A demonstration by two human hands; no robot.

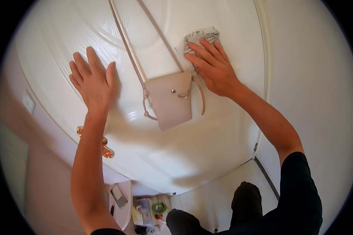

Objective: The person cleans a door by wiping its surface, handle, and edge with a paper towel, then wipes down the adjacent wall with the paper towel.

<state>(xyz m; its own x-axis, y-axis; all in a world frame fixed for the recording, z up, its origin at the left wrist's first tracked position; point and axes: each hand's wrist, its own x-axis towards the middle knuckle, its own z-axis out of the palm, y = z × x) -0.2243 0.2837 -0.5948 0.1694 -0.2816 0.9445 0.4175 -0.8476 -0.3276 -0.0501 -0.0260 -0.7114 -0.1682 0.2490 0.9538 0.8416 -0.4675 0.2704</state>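
Observation:
My left hand [92, 84] lies flat on the white door [164, 152], fingers spread, holding nothing. Higher up and to the right, my right hand [215, 66] presses a folded cloth [202, 36] with black print on pale fabric against the door. Its fingers lie over the lower part of the cloth. Between my hands a small beige shoulder bag [170, 102] hangs by long straps [157, 29] that run up out of view. The bag has a round metal stud and a small ring on its front, and neither hand touches it.
A gold door handle [108, 150] sits beside my left forearm. Lower left, a shelf [125, 192] holds a grey device [119, 196]. Below it are a clear plastic box [144, 211] and a green round item [159, 207]. A wall switch [29, 102] is at left.

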